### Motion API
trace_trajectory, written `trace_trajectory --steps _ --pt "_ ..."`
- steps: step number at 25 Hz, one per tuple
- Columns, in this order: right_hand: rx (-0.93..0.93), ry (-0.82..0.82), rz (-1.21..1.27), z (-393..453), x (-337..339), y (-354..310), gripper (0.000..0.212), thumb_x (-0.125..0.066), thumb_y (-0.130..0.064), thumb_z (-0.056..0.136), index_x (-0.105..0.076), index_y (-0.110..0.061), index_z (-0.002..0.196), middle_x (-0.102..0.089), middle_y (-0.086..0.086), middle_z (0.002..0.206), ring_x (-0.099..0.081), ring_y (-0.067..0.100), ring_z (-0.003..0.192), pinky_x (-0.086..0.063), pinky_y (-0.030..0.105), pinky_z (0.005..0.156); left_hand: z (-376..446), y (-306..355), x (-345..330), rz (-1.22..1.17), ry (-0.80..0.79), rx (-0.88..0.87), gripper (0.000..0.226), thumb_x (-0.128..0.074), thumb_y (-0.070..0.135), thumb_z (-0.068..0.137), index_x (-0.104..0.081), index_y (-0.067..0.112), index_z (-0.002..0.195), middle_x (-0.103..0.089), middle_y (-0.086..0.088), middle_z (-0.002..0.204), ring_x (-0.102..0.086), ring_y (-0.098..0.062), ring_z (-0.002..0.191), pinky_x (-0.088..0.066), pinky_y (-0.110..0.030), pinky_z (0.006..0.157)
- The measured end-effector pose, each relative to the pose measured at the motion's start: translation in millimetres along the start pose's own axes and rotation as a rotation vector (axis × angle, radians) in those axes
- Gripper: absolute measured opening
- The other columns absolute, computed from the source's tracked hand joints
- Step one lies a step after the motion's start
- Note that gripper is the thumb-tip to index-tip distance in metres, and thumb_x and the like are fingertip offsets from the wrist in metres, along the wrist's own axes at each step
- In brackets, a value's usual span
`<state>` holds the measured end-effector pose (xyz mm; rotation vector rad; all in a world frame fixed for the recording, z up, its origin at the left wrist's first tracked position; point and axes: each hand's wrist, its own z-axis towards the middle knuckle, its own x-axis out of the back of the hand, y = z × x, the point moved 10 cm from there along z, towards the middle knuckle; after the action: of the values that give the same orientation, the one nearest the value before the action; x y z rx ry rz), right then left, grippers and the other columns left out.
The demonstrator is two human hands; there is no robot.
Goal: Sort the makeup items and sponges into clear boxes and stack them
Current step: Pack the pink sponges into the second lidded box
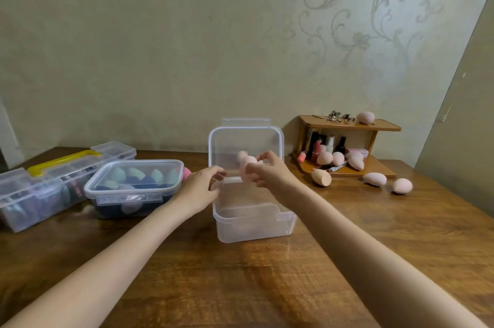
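Observation:
An open clear box (254, 223) stands in the middle of the table, its lid (246, 138) raised upright behind it. My left hand (200, 191) grips the lid's lower left edge at the box rim. Over the box opening, my right hand (270, 172) pinches pale pink sponges (244, 158) in front of the lid. The inside of the box looks bare. Three more pink sponges (374, 179) lie loose on the table to the right.
A closed clear box (133, 188) of blue and green sponges sits left of centre, a red sponge (186, 172) behind it. Far left lies a clear organiser case with a yellow handle (61, 162). A wooden shelf (385, 127) at back right holds lipsticks, bottles and pink sponges.

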<state>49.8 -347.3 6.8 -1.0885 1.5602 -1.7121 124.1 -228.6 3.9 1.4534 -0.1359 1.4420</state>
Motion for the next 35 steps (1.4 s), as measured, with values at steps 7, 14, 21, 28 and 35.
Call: trace_trajectory --steps 7,14,21,28,35 --pt "-0.015 -0.352 -0.702 -5.7 -34.7 19.8 0.032 -0.059 -0.015 0.086 -0.060 -0.014 0.118 -0.058 0.001 0.092 -0.053 0.010 0.072 -0.047 0.018 0.061 0.6 9.1 1.0 0.201 0.099 -0.012 0.031 -0.048 0.013 0.095 -0.055 0.015 0.124 -0.051 -0.004 0.130 -0.057 -0.017 0.110 -0.046 -0.021 0.087" --pt "0.152 -0.234 -0.931 12.0 -64.0 12.1 0.031 -0.066 -0.002 0.079 -0.064 0.001 0.110 -0.067 0.016 0.110 -0.062 0.025 0.096 -0.050 0.032 0.089 1.5 -2.9 1.0 0.123 0.003 0.048 0.038 -0.059 0.025 0.090 -0.055 0.015 0.126 -0.049 -0.005 0.132 -0.052 -0.020 0.118 -0.044 -0.026 0.093" --pt "0.230 -0.135 -0.883 20.6 -73.3 4.3 0.035 -0.071 -0.007 0.076 -0.062 0.001 0.109 -0.066 0.013 0.101 -0.061 0.026 0.091 -0.050 0.033 0.083 10.0 -3.3 -4.5 0.192 -0.133 0.092 0.047 -0.060 0.013 0.088 -0.047 0.018 0.133 -0.042 -0.006 0.136 -0.052 -0.022 0.116 -0.045 -0.026 0.090" --pt "0.322 0.050 -0.661 28.6 -12.1 -23.3 0.015 -0.060 -0.012 0.088 -0.067 -0.006 0.099 -0.069 0.010 0.089 -0.066 0.012 0.067 -0.056 0.020 0.064 27.0 -3.9 -9.8 0.532 -0.199 0.128 0.043 -0.059 0.005 0.085 -0.044 0.016 0.124 -0.042 -0.008 0.122 -0.056 -0.025 0.102 -0.048 -0.030 0.079" --pt "0.194 0.202 -0.892 80.8 59.3 -3.7 0.028 -0.046 -0.006 0.092 -0.066 -0.010 0.112 -0.065 0.009 0.117 -0.057 0.026 0.115 -0.036 0.042 0.108 37.9 -18.9 2.9 0.716 -0.161 0.253 0.045 -0.057 0.004 0.088 -0.039 0.008 0.129 -0.041 -0.017 0.126 -0.051 -0.034 0.114 -0.047 -0.035 0.086"
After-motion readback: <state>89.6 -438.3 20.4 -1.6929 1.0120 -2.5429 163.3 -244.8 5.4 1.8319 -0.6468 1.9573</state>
